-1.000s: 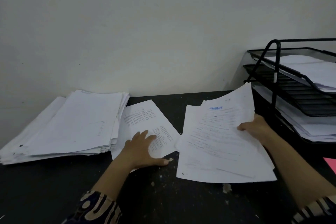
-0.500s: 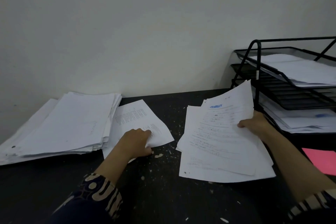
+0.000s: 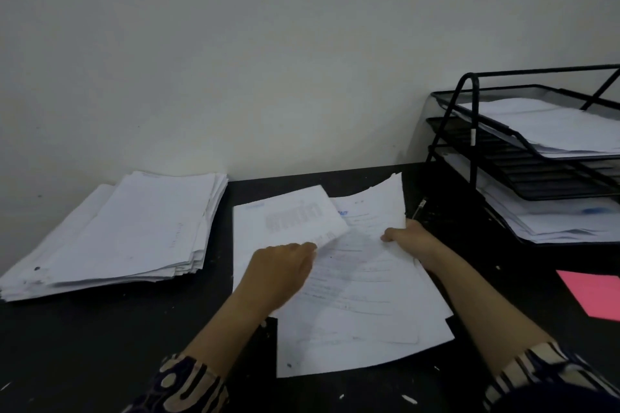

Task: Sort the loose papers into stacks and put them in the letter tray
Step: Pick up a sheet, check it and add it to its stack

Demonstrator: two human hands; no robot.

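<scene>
Left hand point(image 3: 280, 270) pinches single sheet point(image 3: 288, 218) | right hand point(image 3: 407, 238) grips small stack point(image 3: 365, 295) | align edges squarely before loading letter tray point(image 3: 469, 131).

I count two hands, my left point(image 3: 281, 270) and my right point(image 3: 407, 238). One tall stack point(image 3: 124, 231) of paper, one smaller pile point(image 3: 365, 305) and one single sheet point(image 3: 288, 214) lie on the desk. One tray point(image 3: 469, 131) has three tiers, two of which carry paper. One pink sheet point(image 3: 593, 295) lies at the right edge.
</scene>
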